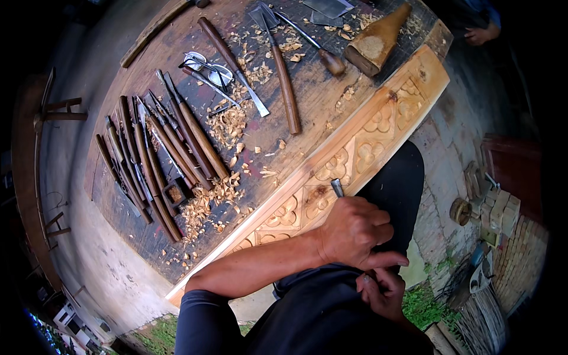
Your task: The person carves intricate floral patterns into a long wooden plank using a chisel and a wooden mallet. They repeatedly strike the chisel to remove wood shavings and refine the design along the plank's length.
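Observation:
My left hand point(357, 232) is closed in a fist around a chisel point(337, 187). Only its metal blade shows, its tip at the carved face of a long wooden board point(368, 152). Flower shapes run along the board, which lies slantwise across the near edge of the workbench. My left forearm crosses over the board's lower part. Just below the left fist, close to its thumb, is my right hand point(384, 293) with its fingers curled in; whatever they may hold is hidden.
Several wooden-handled chisels point(157, 154) lie in a row on the workbench point(254, 177), among wood shavings point(204, 207). Glasses point(208, 68), loose chisels point(286, 89) and a wooden mallet point(378, 41) lie farther off. Another person's hand point(482, 35) shows at top right. Bricks point(500, 213) stand at right.

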Demonstrator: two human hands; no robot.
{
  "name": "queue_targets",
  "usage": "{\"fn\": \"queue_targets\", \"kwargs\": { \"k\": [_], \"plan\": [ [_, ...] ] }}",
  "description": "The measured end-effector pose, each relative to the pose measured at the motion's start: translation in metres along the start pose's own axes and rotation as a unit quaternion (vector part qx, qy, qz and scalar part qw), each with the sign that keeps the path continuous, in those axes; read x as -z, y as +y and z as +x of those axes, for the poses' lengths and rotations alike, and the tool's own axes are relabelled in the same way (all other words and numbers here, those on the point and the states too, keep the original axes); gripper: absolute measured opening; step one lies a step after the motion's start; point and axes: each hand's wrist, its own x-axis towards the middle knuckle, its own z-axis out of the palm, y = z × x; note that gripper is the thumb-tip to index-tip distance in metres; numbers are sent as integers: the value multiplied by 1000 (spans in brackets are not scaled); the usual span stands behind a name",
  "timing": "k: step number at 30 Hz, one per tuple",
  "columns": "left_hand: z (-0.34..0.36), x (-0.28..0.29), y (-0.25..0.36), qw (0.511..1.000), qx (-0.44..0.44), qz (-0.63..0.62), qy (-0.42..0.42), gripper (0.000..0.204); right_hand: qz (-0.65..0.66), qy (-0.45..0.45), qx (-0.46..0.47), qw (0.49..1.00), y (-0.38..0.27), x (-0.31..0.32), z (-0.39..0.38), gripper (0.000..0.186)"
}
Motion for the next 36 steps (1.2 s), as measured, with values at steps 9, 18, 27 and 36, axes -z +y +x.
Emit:
{"fn": "queue_targets", "kwargs": {
  "k": [9,18,27,36],
  "plan": [
    [1,0,0,1000,13,-5,8,60,10,3,-23,1000,7,-3,-1,18],
    [0,0,1,999,24,-8,24,60,41,17,-46,998,3,-10,2,20],
    [1,-1,-1,998,16,-27,63,61,82,36,-55,994,6,-15,1,37],
    [0,4,-1,998,28,-16,54,59,73,33,-41,996,12,-16,4,38]
  ]
}}
